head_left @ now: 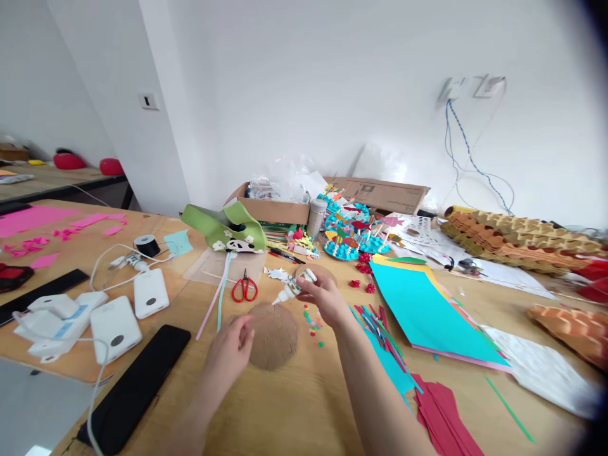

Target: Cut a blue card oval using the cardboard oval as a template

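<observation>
A round brown cardboard disc [273, 339] lies in front of me. My left hand [230, 348] is at its left edge, fingers curled and thumb and forefinger against the rim. In my right hand [325, 297] is a small white glue bottle [291, 290], tilted so its nozzle points down at the disc's far edge. Small coloured paper dots [312, 324] are scattered right of the disc. Behind it are red-handled scissors [244, 289] and a white paper cutout [278, 274]. A second brown disc [327, 273] is partly hidden behind my right hand.
Blue paper sheets [427, 310], thin paper strips [387, 335] and dark red strips [444, 411] lie to the right. Phones [137, 386], white power banks [151, 293] and cables occupy the left. A green felt piece [228, 228] and cardboard box [280, 209] stand at the back.
</observation>
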The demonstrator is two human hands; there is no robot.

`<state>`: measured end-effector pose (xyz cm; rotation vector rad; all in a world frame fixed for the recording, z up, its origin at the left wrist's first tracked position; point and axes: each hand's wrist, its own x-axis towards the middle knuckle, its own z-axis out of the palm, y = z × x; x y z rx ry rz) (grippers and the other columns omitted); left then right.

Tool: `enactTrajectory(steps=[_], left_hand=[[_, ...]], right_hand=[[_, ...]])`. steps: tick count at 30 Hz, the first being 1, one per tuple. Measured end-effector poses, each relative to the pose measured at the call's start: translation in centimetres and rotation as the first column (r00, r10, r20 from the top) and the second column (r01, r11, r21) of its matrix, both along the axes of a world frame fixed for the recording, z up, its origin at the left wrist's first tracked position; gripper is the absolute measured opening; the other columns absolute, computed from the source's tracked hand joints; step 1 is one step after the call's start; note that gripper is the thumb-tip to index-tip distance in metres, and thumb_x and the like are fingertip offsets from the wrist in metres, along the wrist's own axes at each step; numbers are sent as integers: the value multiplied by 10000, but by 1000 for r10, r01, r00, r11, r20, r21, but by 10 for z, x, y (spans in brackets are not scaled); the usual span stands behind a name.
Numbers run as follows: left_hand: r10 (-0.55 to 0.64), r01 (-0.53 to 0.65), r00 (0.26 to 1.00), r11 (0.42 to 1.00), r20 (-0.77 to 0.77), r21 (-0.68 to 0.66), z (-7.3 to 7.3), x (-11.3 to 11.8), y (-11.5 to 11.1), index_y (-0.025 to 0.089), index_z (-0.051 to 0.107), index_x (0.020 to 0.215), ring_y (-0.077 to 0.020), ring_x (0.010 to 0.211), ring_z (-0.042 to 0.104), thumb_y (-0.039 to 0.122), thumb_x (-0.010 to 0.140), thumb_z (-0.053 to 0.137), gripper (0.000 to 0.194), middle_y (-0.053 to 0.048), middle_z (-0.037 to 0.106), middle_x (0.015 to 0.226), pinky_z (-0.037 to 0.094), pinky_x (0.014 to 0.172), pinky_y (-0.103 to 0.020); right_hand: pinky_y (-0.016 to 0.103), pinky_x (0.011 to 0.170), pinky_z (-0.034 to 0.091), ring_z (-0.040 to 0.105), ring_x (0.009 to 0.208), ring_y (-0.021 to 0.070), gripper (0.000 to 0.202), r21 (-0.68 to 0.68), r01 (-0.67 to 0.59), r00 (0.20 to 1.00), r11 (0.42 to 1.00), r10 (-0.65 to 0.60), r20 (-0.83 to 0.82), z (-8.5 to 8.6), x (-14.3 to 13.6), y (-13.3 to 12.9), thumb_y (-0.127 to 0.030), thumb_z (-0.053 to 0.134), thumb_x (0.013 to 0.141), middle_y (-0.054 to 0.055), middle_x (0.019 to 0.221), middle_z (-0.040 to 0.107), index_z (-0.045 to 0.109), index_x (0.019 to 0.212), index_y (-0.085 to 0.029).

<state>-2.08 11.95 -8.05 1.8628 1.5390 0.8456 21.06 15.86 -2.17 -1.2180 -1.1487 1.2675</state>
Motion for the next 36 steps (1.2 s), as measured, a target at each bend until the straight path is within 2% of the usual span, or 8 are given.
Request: enactTrajectory(steps=[4, 9, 16, 19, 25, 31, 33, 36], left_hand=[[93, -95, 989, 995, 117, 11, -10, -9, 13, 176, 526, 1126, -184, 851, 606, 306, 818, 428, 348, -119, 569, 1138, 512, 781, -353], [154, -150, 954, 988, 259, -35, -19, -11, 20, 199, 541, 1054, -205, 960, 606, 322, 811, 445, 289, -108, 587, 1138, 483, 904, -400], [204, -128, 892, 970, 404, -207, -19, -7, 19, 198, 512, 1028, -234, 979, 599, 524, 825, 405, 399, -120, 553, 1114, 545, 797, -406], [225, -110, 877, 954, 425, -279, -13, -7, 16, 210, 485, 991, -226, 948, 585, 569, 807, 417, 409, -107, 529, 1094, 548, 766, -402], [78, 185, 853, 880, 517, -437, 10, 13, -13, 250, 456, 842, -160, 698, 583, 550, 827, 438, 301, 12, 535, 786, 556, 677, -367], [-232, 598, 739, 658, 632, -458, 33, 37, -49, 233, 589, 780, -229, 796, 668, 487, 892, 303, 398, -67, 662, 808, 548, 665, -384], [-264, 544, 777, 738, 571, -399, 33, 30, -41, 223, 602, 792, -215, 725, 665, 487, 893, 270, 436, -73, 661, 776, 539, 667, -381], [-92, 213, 902, 945, 422, -250, 24, 10, -15, 207, 557, 794, -206, 753, 625, 463, 845, 375, 318, -52, 613, 781, 515, 752, -393]], right_hand=[[376, 724, 508, 615, 773, 189, 272, -231, 42, 944, 972, -114, -311, -14, 7, -22, -413, 679, 710, 33, 843, 655, 589, 854, -201], [469, 761, 511, 612, 827, 212, 154, -426, 25, 883, 904, -220, -414, -33, 18, -51, -360, 599, 786, 46, 860, 657, 590, 832, -213], [564, 826, 485, 614, 726, 173, 123, -477, -4, 753, 879, -311, -579, -46, 16, -52, -310, 550, 854, 23, 793, 644, 596, 824, -200], [538, 815, 497, 625, 726, 176, 103, -446, 42, 776, 894, -311, -550, -51, 20, -40, -311, 571, 830, 5, 751, 628, 572, 812, -210], [512, 802, 516, 634, 725, 184, 84, -374, 15, 867, 927, -198, -457, -51, 34, -8, -292, 577, 812, 6, 746, 635, 569, 806, -208], [516, 807, 521, 643, 698, 187, 86, -323, -130, 892, 938, -31, -450, -46, 23, 17, -241, 607, 800, 48, 766, 673, 609, 822, -158], [485, 822, 522, 650, 705, 182, 86, -294, -133, 887, 947, -18, -461, -44, 19, 19, -246, 610, 802, 42, 774, 679, 611, 821, -162], [439, 834, 524, 656, 709, 172, 89, -257, -91, 877, 962, -45, -478, -39, 20, 15, -264, 613, 806, 24, 779, 682, 611, 830, -178]])
